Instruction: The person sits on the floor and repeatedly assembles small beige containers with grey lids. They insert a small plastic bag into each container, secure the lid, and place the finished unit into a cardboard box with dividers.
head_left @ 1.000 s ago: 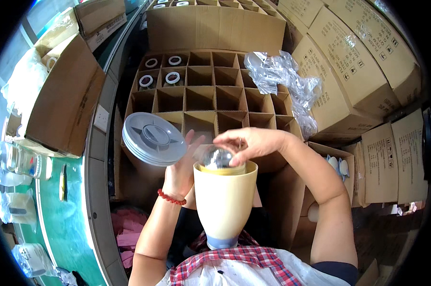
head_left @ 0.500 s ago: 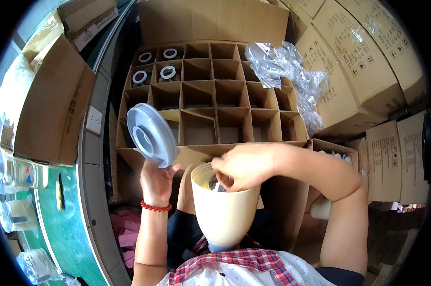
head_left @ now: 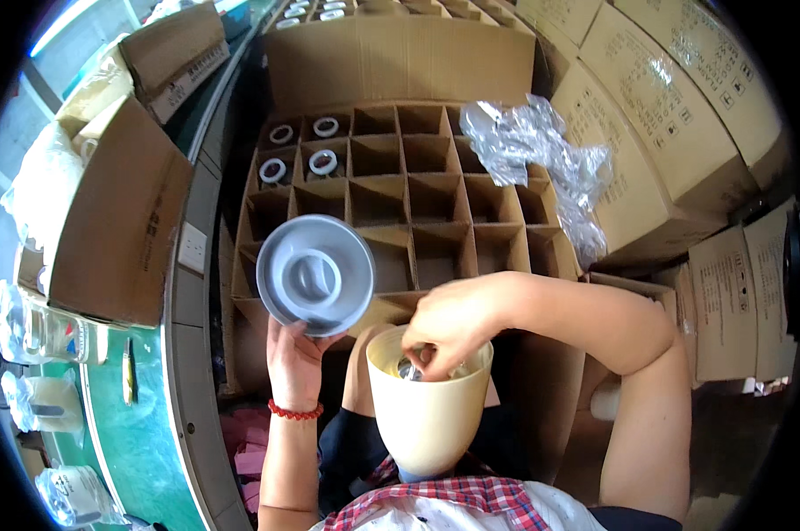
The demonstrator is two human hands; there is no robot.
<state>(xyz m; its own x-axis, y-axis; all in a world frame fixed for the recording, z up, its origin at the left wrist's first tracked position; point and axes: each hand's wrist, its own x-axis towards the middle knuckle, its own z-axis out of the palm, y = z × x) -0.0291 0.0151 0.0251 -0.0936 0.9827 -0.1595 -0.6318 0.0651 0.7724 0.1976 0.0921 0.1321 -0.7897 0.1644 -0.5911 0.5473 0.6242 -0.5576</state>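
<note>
A round grey-blue plastic cap (head_left: 351, 281) with a raised ring in its middle is tilted up in front of me, its ringed face showing. My left hand (head_left: 298, 358), a red bead bracelet on its wrist, grips the cap by its lower edge. Between my legs stands a cream-coloured tapered plastic body (head_left: 426, 420), its wide mouth upward. My right hand (head_left: 448, 332) reaches into that mouth with bent fingertips closed beside a shiny silver part (head_left: 409, 370). What the fingertips pinch is mostly hidden by the hand and rim.
Ahead is a divided carton (head_left: 440, 252) with several white-ringed bottles in its far left cells. Crumpled clear plastic (head_left: 541, 146) drapes over its right side. Stacked cartons (head_left: 657, 150) wall the right. A green table (head_left: 139, 442) on the left bears a yellow cutter (head_left: 129, 372) and wrapped jugs.
The cap has turned from edge-on to show its ringed face more fully, and has shifted slightly right. My right hand stays in the cream body's mouth. The whole view has shifted a little.
</note>
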